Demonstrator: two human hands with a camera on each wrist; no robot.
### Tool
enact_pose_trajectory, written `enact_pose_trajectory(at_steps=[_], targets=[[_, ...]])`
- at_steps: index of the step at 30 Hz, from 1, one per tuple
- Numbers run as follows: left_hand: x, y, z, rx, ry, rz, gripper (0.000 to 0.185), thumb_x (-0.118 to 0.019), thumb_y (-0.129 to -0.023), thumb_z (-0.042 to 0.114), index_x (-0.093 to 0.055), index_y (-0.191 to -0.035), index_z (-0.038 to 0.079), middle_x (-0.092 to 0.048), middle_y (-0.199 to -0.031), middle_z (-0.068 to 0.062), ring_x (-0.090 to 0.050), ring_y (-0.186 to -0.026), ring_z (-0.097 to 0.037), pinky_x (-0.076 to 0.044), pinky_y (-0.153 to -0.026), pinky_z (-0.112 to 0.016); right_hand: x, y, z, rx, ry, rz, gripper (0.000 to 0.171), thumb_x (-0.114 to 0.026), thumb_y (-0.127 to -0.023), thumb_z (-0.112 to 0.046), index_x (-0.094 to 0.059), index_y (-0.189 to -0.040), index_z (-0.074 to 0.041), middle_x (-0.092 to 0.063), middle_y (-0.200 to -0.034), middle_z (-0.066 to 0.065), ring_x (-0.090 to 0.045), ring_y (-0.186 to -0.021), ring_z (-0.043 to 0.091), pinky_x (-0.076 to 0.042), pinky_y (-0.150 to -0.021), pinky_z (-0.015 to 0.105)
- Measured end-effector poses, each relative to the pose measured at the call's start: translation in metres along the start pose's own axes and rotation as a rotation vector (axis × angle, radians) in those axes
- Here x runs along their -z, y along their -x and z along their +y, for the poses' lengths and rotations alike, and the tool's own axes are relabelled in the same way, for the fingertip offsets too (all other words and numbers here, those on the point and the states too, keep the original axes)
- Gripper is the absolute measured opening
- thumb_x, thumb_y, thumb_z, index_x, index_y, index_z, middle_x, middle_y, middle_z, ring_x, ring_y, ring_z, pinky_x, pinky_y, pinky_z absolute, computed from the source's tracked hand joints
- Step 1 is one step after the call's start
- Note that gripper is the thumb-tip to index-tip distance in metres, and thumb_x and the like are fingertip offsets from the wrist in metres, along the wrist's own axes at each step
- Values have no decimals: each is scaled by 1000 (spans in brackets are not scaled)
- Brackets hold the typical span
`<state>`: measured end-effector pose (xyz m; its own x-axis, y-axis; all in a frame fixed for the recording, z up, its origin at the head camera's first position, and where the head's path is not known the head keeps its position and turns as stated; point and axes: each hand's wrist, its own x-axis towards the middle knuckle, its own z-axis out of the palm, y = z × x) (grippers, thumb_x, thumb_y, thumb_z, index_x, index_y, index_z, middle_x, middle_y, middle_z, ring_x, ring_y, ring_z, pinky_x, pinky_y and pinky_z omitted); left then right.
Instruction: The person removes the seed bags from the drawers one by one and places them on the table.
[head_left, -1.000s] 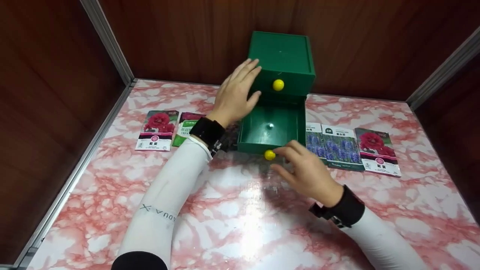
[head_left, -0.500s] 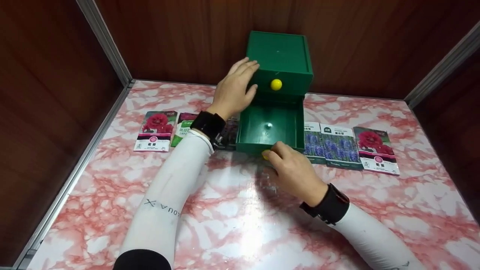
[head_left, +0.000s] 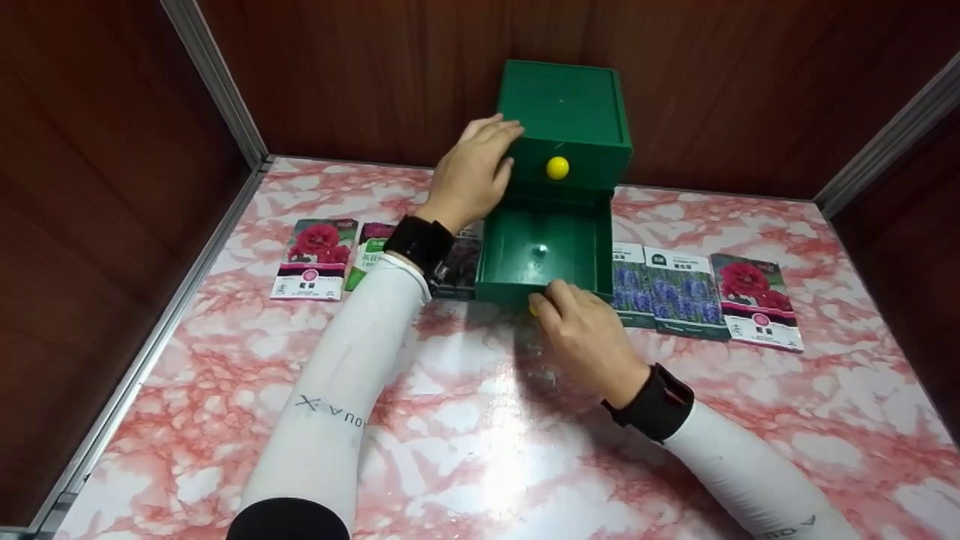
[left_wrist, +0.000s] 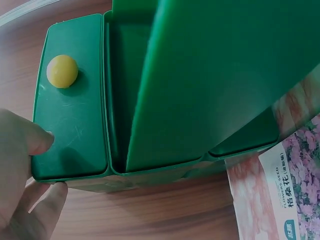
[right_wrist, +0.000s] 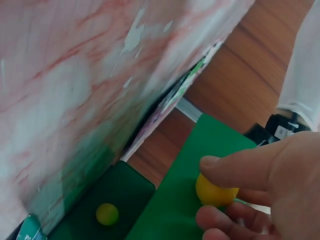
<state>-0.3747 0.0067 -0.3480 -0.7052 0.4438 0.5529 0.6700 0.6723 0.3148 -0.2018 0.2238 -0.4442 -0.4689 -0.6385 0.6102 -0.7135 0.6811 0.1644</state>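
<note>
A green drawer cabinet point(head_left: 562, 105) stands at the back in the head view. Its middle drawer point(head_left: 544, 251) is pulled out, with nothing visible inside. My right hand point(head_left: 589, 337) pinches the yellow knob point(right_wrist: 216, 191) on that drawer's front between thumb and fingers. At the cabinet's upper left corner, my left hand point(head_left: 469, 172) holds on, thumb point(left_wrist: 40, 139) on the top drawer's face and fingers round the side edge. The top drawer's yellow knob point(left_wrist: 62, 71) is untouched. In the right wrist view, the bottom drawer's knob point(right_wrist: 107, 214) shows on a closed front.
Flower seed packets lie flat either side of the cabinet: a red-flower packet point(head_left: 315, 259) and a green one point(head_left: 369, 255) at left, two purple-flower packets point(head_left: 684, 292) and another red-flower packet point(head_left: 757, 300) at right. Dark wood panels point(head_left: 360, 82) surround the marbled table point(head_left: 450, 450).
My right hand has moved left and its fingers have closed round the pulled-out drawer's knob. My left hand has bent its fingers more at the cabinet's corner. The drawer stays pulled out.
</note>
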Motion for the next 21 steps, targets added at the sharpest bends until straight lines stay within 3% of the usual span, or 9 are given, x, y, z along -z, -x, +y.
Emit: enact_pose_trajectory(at_steps=[8, 21], targets=[[-1, -1, 1, -6, -3, 1, 41, -54, -118, 13, -62, -158, 9, -60, -163, -6, -42, -160, -23, -39, -124, -25, 2, -16, 17, -65, -27, 14, 16, -71, -107, 0, -74, -120, 8, -56, -100, 18, -56, -76, 30, -58, -66, 44], [-3, -2, 3, 9, -12, -9, 42, -55, -118, 13, -61, -159, 10, -59, -164, -5, -41, -160, -23, -42, -123, -28, -18, -40, 48, -178, -27, 18, 19, -69, -107, -1, -72, -122, 9, -57, -105, 21, -59, -83, 35, -58, -70, 48]])
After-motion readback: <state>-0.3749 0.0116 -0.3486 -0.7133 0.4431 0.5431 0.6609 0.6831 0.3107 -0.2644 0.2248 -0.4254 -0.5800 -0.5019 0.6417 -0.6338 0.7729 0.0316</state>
